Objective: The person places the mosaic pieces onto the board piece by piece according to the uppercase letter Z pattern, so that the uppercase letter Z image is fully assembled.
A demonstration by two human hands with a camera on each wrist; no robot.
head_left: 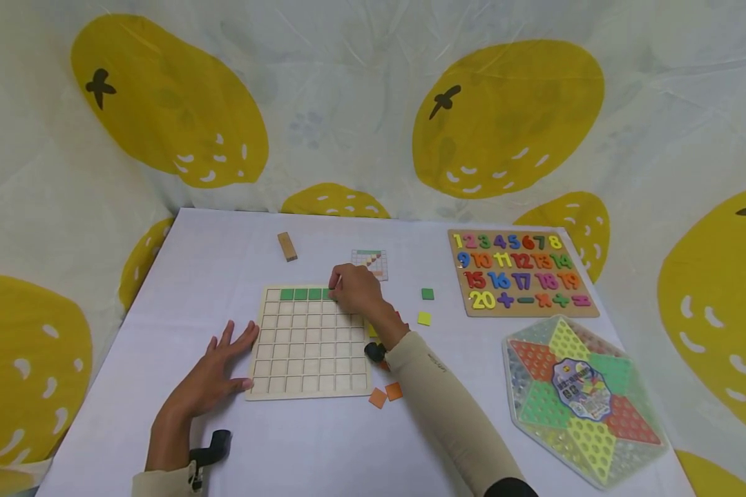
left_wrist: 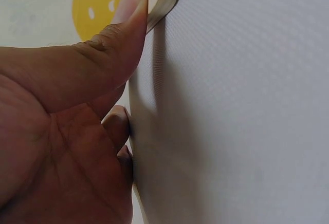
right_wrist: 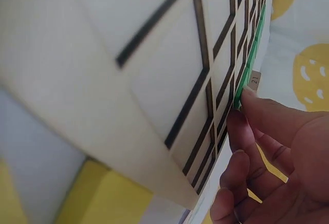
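Note:
A pale wooden grid board [head_left: 304, 352] lies on the table, with green square tiles [head_left: 300, 295] set side by side in its far row. At the right end of that row, my right hand [head_left: 356, 288] pinches a green square tile [right_wrist: 239, 93] between thumb and forefinger; in the right wrist view the tile sits at the grid's edge, partly covered by the fingertips. My left hand [head_left: 214, 369] rests at the board's left edge with spread fingers. Its thumb [left_wrist: 131, 8] touches the board near the front left corner in the left wrist view.
Orange tiles [head_left: 378, 397] lie off the board's front right corner, and yellow tiles [head_left: 424, 318] to its right, some hidden under my right arm. A loose green tile [head_left: 427, 294], a pattern card [head_left: 378, 264], a wooden block [head_left: 287, 246], a number board [head_left: 528, 310] and a hexagonal game box [head_left: 534, 442] lie around.

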